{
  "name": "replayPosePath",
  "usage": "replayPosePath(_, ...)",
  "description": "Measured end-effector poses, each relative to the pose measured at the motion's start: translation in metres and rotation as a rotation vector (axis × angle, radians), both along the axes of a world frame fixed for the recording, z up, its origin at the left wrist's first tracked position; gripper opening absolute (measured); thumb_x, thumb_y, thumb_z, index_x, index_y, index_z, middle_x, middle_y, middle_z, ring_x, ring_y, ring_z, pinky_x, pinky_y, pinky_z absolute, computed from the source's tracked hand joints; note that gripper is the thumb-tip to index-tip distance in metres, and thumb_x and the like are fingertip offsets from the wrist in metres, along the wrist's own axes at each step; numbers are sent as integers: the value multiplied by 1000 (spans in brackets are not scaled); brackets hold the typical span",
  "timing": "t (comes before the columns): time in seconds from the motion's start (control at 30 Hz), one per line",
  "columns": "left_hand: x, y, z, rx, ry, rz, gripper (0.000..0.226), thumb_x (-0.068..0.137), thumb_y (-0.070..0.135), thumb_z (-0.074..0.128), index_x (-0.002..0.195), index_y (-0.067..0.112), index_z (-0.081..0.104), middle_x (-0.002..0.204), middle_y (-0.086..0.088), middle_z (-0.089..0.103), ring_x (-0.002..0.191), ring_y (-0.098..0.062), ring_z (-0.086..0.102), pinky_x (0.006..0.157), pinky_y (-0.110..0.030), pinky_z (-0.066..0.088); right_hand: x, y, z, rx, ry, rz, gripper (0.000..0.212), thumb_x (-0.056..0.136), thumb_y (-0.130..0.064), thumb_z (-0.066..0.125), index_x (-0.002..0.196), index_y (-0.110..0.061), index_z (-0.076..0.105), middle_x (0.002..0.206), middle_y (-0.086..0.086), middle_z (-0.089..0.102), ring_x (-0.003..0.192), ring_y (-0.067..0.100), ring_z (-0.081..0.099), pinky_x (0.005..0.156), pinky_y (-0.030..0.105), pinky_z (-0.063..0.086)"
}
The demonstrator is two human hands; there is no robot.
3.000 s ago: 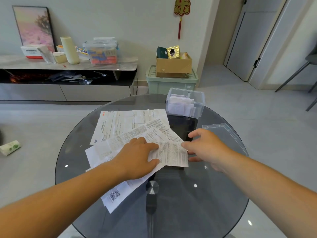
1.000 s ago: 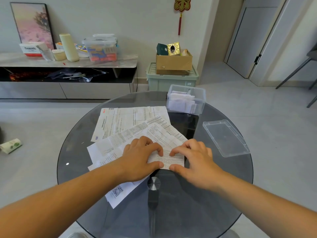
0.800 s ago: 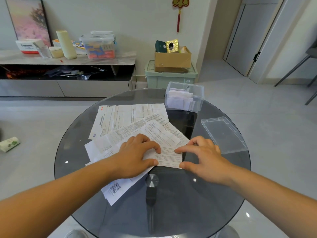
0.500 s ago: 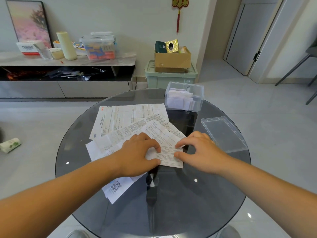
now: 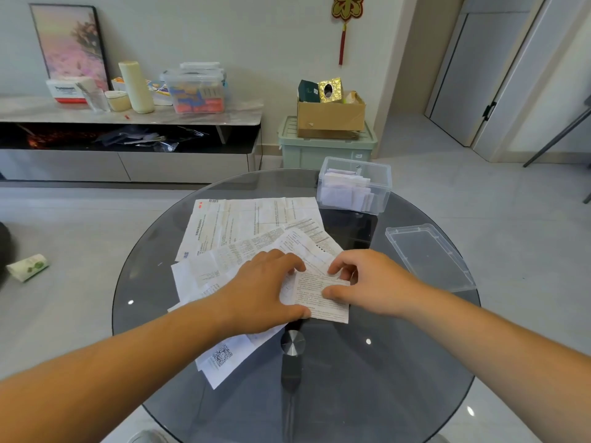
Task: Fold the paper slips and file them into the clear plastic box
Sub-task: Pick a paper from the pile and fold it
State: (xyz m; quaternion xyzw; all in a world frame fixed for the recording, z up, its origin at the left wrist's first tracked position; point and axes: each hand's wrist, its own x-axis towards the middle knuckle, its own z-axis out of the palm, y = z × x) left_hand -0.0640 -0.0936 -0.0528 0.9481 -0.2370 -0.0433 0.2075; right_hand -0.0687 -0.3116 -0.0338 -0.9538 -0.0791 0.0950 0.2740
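Now mid-fold: left hand (image 5: pixel 262 292), fingers (image 5: pixel 284 259) loosely spread, pins the slip (image 5: pixel 319 302) on the near surface (image 5: pixel 367 394); right hand (image 5: pixel 374 282) pinches its right edge. Next should come a firm crease, then a carry to the far box (image 5: pixel 355 187).

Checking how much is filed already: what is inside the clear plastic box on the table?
Folded white paper slips stand packed inside the clear plastic box, which is open; its lid lies apart on the table. The slips overlap, so their number cannot be told.
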Motion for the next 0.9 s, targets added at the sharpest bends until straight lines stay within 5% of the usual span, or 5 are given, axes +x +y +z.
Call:
replayPosePath(0.3, -3, 6, -9, 105, -62, 12, 73, 85, 72, 56, 144, 34, 38, 147, 11, 40, 129, -14, 40, 110, -33, 33, -3, 7, -2, 41, 30, 2, 22, 81, -29, 80, 80, -27, 59, 83, -12, 57, 73, 9, 56, 61, 24, 43)
replayPosePath(0.47, -4, 27, -9, 184, -70, 19, 71, 84, 75, 38, 141, 33, 45, 141, 11, 41, 125, -14, 38, 107, -32, 33, -3, -16, 0, -10, -43, -144, 26, 84, -23, 70, 101, -29, 53, 86, -6, 62, 77, 14, 61, 63, 33, 51)
replayPosePath(0.6, 0, 39, -11, 185, -71, 44, 62, 92, 67, 45, 144, 33, 43, 145, 11, 39, 130, -15, 36, 111, -35, 31, -2, -34, -1, -191, -89, -203, 30, 89, -25, 64, 115, -27, 49, 95, -5, 61, 84, 19, 60, 72, 40, 54)
replayPosePath(0.73, -4, 39, -6, 129, -25, 69, 69, 85, 72, 41, 142, 35, 47, 145, 10, 41, 131, -15, 36, 112, -37, 30, -2, -37, -6, -121, -150, -273, 30, 91, -31, 64, 119, -26, 55, 118, 0, 58, 107, 22, 56, 90, 42, 50)
replayPosePath(0.9, 0, 44, 8, 10, -113, 195, 57, 91, 61, 56, 139, 31, 50, 146, 6, 45, 132, -18, 40, 113, -41, 32, -3, -30, -2, -42, -310, -266, 22, 93, -34, 64, 114, -27, 58, 116, -7, 48, 116, 18, 49, 96, 39, 46)
